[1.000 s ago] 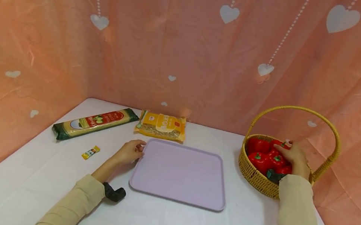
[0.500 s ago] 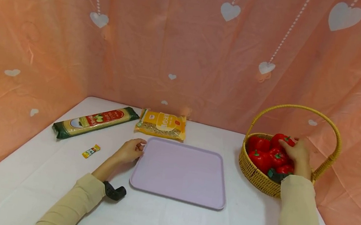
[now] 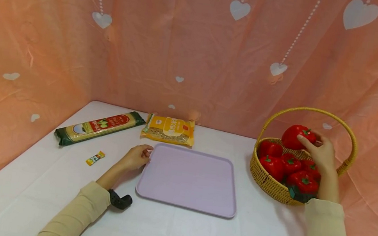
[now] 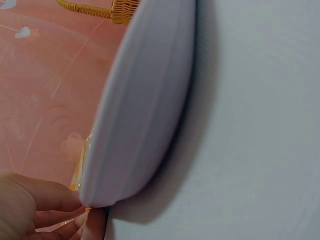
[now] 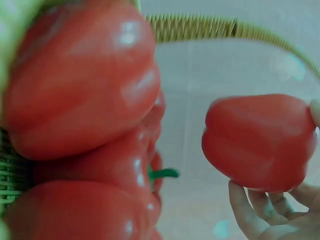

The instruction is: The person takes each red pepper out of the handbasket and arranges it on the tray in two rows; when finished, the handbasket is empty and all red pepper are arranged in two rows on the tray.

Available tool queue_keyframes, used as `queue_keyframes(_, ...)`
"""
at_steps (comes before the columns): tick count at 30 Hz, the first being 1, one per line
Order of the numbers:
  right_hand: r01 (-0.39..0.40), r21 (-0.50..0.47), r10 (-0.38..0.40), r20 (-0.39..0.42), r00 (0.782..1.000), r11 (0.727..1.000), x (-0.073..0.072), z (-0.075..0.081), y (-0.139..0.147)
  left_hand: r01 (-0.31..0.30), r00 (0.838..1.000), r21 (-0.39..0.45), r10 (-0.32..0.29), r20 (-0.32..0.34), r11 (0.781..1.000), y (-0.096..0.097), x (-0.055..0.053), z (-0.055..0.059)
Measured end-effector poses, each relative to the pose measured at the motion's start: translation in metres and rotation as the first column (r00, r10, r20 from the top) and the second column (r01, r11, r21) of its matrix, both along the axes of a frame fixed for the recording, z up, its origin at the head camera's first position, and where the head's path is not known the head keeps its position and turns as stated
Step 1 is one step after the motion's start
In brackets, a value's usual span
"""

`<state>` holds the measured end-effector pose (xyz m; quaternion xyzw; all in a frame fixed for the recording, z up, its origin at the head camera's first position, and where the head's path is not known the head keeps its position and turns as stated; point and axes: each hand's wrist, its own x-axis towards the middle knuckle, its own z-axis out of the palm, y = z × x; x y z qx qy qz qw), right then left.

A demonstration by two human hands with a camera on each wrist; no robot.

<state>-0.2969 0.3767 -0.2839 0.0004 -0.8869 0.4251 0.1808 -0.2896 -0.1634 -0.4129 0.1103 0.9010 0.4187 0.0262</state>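
Note:
My right hand [image 3: 321, 152] grips a red bell pepper [image 3: 297, 137] by its side, held up over the basket under its handle. In the right wrist view, the fingers lie beneath the bell pepper [image 5: 260, 142] and the thumb on its far side. More red peppers [image 3: 272, 167] with green stems fill the yellow woven basket [image 3: 265, 188]. At the left, my left hand [image 3: 134, 157] pinches the edge of a pale purple tray [image 3: 188, 181], near its far left corner. The left wrist view shows bent fingers [image 4: 55, 196] at the tray's rim [image 4: 135, 110].
Behind the tray lies a yellow pack of dry noodles [image 3: 169, 130]. A long green-and-gold packet [image 3: 101, 127] lies at the back left, with a small yellow sachet [image 3: 95, 158] in front. The basket's tall handle [image 3: 312, 109] arches above the peppers.
My right hand has lifted one bell pepper up out of the pile, uncovering more of the peppers below. My left hand and the tray have stayed in place.

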Motion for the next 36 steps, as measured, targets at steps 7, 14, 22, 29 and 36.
queue_keyframes(7,-0.162,0.087,0.158,0.046,0.986,0.983,0.021,0.003,-0.032,-0.002,1.0,-0.001,0.002,0.009,1.0,0.001,-0.001,-0.002)
queue_keyframes(14,-0.334,0.055,0.335,-0.003,0.942,0.941,0.026,-0.006,-0.084,0.012,1.0,-0.003,-0.012,0.002,1.0,0.0,-0.001,-0.002)
queue_keyframes(22,-0.51,-0.026,0.508,-0.07,0.859,0.86,0.015,-0.026,-0.15,0.018,1.0,0.0,-0.018,-0.015,1.0,-0.001,-0.001,-0.004)
queue_keyframes(29,-0.573,-0.1,0.573,-0.03,0.819,0.813,0.002,-0.039,-0.196,0.016,0.999,0.036,-0.014,-0.041,0.999,0.001,0.001,-0.003)
queue_keyframes(36,-0.642,-0.136,0.648,0.0,0.761,0.754,0.011,-0.035,-0.243,0.001,0.998,0.032,0.001,-0.057,0.999,-0.001,0.003,-0.004)
